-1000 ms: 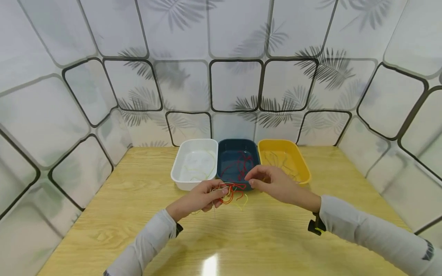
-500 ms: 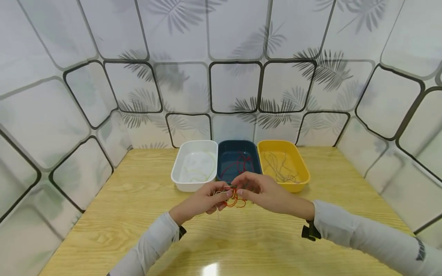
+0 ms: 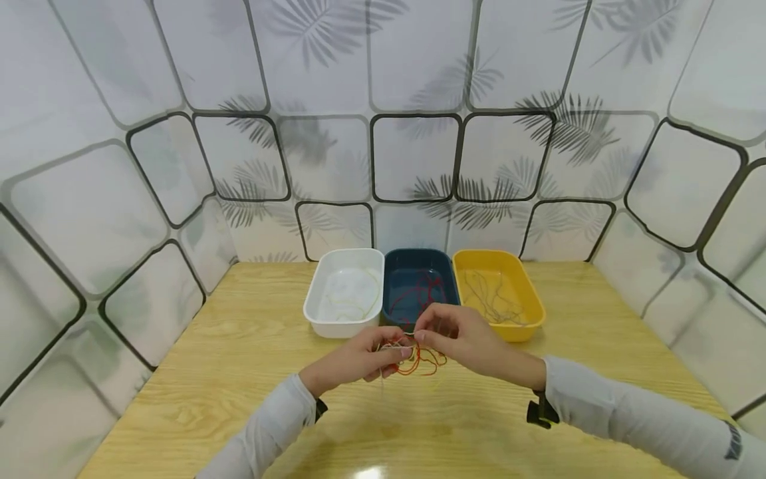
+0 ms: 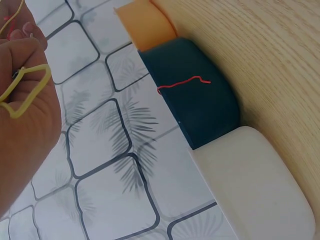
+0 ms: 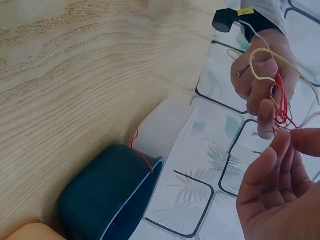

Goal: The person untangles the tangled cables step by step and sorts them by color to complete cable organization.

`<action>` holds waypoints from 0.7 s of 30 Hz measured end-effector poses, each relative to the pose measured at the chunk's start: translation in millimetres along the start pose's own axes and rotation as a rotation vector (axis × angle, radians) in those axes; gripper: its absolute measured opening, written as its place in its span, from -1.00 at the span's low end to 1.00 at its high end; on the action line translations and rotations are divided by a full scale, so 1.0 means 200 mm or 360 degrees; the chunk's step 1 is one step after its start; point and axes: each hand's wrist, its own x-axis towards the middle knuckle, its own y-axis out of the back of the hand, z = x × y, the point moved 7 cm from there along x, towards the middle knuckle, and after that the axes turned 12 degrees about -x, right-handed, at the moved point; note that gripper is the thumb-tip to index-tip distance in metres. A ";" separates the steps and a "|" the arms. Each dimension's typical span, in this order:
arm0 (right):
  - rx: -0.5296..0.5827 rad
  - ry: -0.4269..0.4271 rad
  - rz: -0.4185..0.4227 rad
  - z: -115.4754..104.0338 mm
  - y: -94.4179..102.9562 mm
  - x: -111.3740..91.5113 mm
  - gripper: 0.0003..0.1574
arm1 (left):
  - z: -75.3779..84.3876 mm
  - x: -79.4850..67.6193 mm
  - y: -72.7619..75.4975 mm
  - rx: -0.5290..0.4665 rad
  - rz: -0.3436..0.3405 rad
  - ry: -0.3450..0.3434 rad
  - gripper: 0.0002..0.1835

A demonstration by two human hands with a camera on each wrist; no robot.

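My left hand point(image 3: 362, 356) grips a tangled bundle of thin strings between thumb and fingers. Loose red strings point(image 3: 426, 364) hang from the bundle, and a yellow string point(image 5: 261, 61) loops out over the left hand in the right wrist view. Close beside it, my right hand point(image 3: 463, 336) pinches a strand between thumb and forefinger. A short pale strand point(image 3: 409, 333) spans the gap between both hands' fingertips. In the left wrist view a yellow loop point(image 4: 44, 82) sticks out over the left hand point(image 4: 35, 125).
Behind the hands three bins stand side by side: a white bin point(image 3: 311, 313) with yellow strings, a dark blue bin point(image 3: 391, 259) with red strings, a yellow bin point(image 3: 535, 306) with grey strings. One red string point(image 5: 141, 151) hangs over the blue bin's rim. Patterned cloth surrounds the wooden table point(image 3: 251, 313).
My right hand, apart from the bundle a second ago, has moved left to it and now pinches a strand. The left hand keeps its grip on the bundle.
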 end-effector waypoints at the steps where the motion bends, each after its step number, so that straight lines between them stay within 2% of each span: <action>1: -0.0001 -0.0001 0.0021 0.00 0.01 0.00 -0.88 | 0.00 0.00 0.00 -0.0005 -0.0005 -0.0001 -0.59; 7: -0.0012 0.0001 0.0130 -0.02 0.05 -0.01 -0.90 | 0.02 0.01 0.00 -0.0068 -0.0043 -0.0014 -0.60; 10: -0.0009 -0.0012 0.0178 -0.05 0.08 -0.01 -0.93 | 0.02 0.00 -0.01 -0.0113 -0.0036 0.0018 -0.60; 13: 0.0028 -0.0069 0.0217 -0.02 0.10 -0.02 -0.93 | 0.00 0.00 0.00 -0.0179 -0.0021 0.0059 -0.60; 16: 0.0079 -0.0121 0.0261 0.05 0.12 -0.02 -0.89 | -0.01 -0.01 0.00 -0.0234 -0.0024 0.0067 -0.59; 21: 0.0148 -0.0150 0.0304 0.09 0.16 -0.02 -0.80 | -0.01 0.00 -0.01 -0.0248 -0.0051 0.0076 -0.56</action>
